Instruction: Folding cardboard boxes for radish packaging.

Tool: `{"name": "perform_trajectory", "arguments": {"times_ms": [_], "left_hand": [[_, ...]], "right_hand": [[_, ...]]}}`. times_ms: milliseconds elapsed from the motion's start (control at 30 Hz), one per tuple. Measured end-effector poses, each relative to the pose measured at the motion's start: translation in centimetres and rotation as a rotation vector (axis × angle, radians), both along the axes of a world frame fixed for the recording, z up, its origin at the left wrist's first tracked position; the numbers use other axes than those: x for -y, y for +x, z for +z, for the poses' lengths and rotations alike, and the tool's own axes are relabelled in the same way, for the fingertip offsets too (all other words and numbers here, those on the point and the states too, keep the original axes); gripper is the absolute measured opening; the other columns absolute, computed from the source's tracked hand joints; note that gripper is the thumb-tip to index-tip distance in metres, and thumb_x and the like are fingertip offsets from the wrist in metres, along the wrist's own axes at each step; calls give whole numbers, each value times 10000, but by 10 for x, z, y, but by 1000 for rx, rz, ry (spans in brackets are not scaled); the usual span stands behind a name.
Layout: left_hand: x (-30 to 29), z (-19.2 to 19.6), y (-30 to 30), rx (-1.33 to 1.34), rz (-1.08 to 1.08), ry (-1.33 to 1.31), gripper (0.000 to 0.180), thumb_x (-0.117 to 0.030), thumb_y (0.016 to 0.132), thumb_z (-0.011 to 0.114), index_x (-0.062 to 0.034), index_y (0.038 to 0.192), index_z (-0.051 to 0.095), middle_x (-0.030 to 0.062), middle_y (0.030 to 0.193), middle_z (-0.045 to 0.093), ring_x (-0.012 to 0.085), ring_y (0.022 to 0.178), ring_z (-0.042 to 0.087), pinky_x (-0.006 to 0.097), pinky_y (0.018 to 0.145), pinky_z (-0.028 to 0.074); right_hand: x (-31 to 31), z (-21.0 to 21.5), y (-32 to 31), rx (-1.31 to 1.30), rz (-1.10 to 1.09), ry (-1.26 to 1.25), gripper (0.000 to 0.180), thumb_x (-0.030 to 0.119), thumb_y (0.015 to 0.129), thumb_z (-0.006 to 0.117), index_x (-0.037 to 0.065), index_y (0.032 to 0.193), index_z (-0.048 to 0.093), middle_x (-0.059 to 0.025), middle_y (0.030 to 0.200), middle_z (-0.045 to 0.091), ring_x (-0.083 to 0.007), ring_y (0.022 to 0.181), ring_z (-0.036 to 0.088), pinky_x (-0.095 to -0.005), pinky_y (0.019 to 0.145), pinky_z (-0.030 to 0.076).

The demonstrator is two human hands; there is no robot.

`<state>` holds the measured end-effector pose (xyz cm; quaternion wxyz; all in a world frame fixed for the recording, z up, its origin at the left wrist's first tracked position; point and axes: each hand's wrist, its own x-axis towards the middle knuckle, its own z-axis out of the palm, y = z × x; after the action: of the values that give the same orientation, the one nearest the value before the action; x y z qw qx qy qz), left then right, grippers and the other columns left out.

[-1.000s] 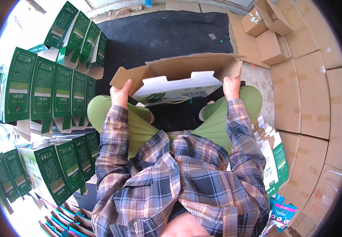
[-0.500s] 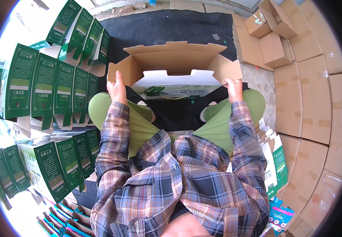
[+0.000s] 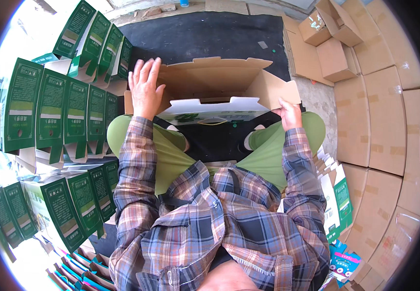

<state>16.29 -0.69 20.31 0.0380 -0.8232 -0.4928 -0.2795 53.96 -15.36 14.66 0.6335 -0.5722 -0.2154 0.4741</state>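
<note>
An open cardboard carton (image 3: 210, 80) with a white and green printed flap stands between my knees on a black mat (image 3: 205, 34). My left hand (image 3: 145, 87) is spread flat, fingers apart, against the carton's left side flap. My right hand (image 3: 290, 114) grips the lower edge of the carton's right flap. My plaid sleeves and green trousers fill the lower middle of the view.
Rows of upright green and white cartons (image 3: 50, 111) crowd my left side, with more at the lower left. Flat brown cardboard sheets (image 3: 384, 121) and small brown boxes (image 3: 333, 48) lie on my right. Folded printed cartons (image 3: 338, 199) lean by my right hip.
The carton has turned so its opening faces me more fully. My left hand has let go of the left flap edge and now lies open and flat against it.
</note>
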Motion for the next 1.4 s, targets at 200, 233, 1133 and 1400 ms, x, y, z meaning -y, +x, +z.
{"name": "perform_trajectory", "arguments": {"times_ms": [200,233,1133,1400], "left_hand": [[5,-15,-13,111,-300,-263,243,-95,668,707,-113,909,679,55,871,600,251,900,561,373,811,464],[7,-18,-15,13,-320,-318,267,-112,658,718,-116,922,680,56,873,605,256,906,563,373,822,463],[58,-36,-20,619,-296,-424,734,-344,712,711,-37,1315,424,160,1241,510,297,1157,473,390,1018,336],[51,-52,11,315,-19,-393,448,-218,820,597,-109,1249,521,87,1194,553,292,1059,500,421,879,406]], "right_hand": [[-6,2,1,7,0,-8,375,64,871,527,6,1232,448,-130,1145,564,-254,979,613,-400,755,550],[-7,1,0,29,-11,-17,376,67,869,533,4,1230,449,-128,1140,567,-251,968,616,-399,746,552],[-20,5,-20,706,582,-21,702,572,901,418,0,1306,458,-123,1493,220,-249,1365,238,-357,1087,225],[-21,-7,-27,949,432,51,527,399,891,539,100,1320,470,-122,1444,315,-326,1285,355,-390,1033,330]]}}
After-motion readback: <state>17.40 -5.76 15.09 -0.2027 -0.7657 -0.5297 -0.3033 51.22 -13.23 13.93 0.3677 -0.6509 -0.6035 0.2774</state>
